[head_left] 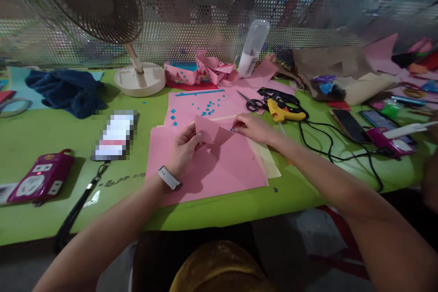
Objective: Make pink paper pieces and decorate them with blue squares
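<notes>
My left grip (187, 143) is clamped on a folded pink paper (208, 130), thumb on the near face, holding it raised and tilted over a stack of pink sheets (208, 169) at the middle of the green worktop (212, 219). I wear a pale watch band (169, 178) on that wrist. My right grip (249, 127) is just to the right of the folded paper, its fingertips pinched together on a small blue piece (232, 130).

On the far side of the stack lies another pink sheet, with loose blue bits (208, 112) scattered over it, a few blue diamonds (173, 117) toward its left, and a narrow blue strip (199, 93) along its far edge. Farther back sit pink paper shapes (183, 75) dotted with blue, between a fan (140, 80) on the left and a clear bottle (253, 50) on the right.

To the right of the sheets I have black scissors (253, 105) and a yellow glue gun (284, 111), with a dark phone (351, 125) farther right. To my left are a lit phone (114, 136), a purple socket box (43, 177) and, farther off, a dark blue cloth (66, 91).
</notes>
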Available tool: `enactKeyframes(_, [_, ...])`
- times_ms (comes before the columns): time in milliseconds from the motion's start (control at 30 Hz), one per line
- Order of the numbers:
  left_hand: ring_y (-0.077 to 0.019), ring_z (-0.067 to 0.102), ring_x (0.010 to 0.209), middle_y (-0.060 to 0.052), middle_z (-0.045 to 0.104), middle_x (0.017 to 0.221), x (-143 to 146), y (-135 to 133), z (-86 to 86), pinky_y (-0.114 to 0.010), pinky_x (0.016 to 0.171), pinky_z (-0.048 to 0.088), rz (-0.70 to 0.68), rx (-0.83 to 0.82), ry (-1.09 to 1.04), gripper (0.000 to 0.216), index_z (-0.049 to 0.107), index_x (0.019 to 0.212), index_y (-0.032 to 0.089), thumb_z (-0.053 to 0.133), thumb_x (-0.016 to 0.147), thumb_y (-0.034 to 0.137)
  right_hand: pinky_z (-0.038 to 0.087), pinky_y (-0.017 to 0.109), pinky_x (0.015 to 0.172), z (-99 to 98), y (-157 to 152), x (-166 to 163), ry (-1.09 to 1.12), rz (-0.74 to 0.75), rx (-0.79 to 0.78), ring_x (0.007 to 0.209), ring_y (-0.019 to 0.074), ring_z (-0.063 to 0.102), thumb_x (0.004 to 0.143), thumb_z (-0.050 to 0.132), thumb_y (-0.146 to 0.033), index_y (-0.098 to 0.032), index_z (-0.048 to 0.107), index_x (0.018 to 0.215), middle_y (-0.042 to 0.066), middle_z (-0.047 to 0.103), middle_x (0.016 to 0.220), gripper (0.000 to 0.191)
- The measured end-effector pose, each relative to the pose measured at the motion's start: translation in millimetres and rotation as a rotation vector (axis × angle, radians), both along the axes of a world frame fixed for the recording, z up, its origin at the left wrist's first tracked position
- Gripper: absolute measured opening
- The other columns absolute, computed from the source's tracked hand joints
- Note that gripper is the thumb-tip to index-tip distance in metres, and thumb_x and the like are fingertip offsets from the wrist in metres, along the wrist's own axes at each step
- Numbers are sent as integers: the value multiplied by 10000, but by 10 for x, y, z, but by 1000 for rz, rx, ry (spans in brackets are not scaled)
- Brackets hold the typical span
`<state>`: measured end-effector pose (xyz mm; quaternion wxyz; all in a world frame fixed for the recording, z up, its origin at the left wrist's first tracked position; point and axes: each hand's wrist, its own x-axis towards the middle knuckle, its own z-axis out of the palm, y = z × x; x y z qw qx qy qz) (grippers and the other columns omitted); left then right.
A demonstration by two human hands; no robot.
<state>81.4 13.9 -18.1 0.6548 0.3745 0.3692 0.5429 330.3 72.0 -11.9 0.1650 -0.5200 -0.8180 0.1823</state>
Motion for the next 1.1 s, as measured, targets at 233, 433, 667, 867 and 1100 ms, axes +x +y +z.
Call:
enactKeyframes(233, [-204, 653, 953, -63, 706, 1102, 6, -1, 8, -362, 835, 544, -10, 19, -2, 399, 707, 1129, 218, 779, 743, 292, 443, 281, 674, 11, -46, -6, 35, -56, -9, 750, 173, 622, 815, 669, -192, -194, 648, 817, 40, 682, 825, 21])
enactKeyframes(433, [-193, 661, 916, -60, 717, 1058, 2, -7, 14, -354, 832, 547, -9, 19, 10, 386, 706, 1116, 211, 776, 744, 288, 437, 271, 670, 4, -60, -14, 66, -82, -25, 744, 166, 629, 814, 664, -189, -193, 653, 806, 37, 694, 818, 15])
enactKeyframes(667, [-199, 651, 929, -63, 707, 1084, 2, -19, 26, -375, 841, 563, -22, 29, -1, 401, 704, 1124, 217, 780, 740, 305, 434, 282, 669, 74, -79, 31, 104, -128, -43, 734, 170, 628, 805, 672, -225, -195, 672, 806, 29, 702, 796, 30])
enactKeyframes(867, [-212, 652, 959, -72, 700, 1116, 1, -32, 48, -377, 826, 565, -28, 18, 5, 391, 698, 1122, 210, 771, 748, 298, 429, 285, 662, 119, -119, 50, 131, -156, -45, 718, 169, 624, 797, 666, -239, -185, 674, 795, 33, 704, 777, 55])
enactKeyframes(1100, [-216, 650, 970, -75, 692, 1118, 5, -37, 52, -397, 849, 557, -32, 27, 7, 377, 695, 1112, 207, 765, 753, 301, 434, 287, 656, 120, -114, 85, 116, -172, -27, 716, 173, 634, 810, 653, -226, -193, 671, 814, 29, 705, 779, 38])
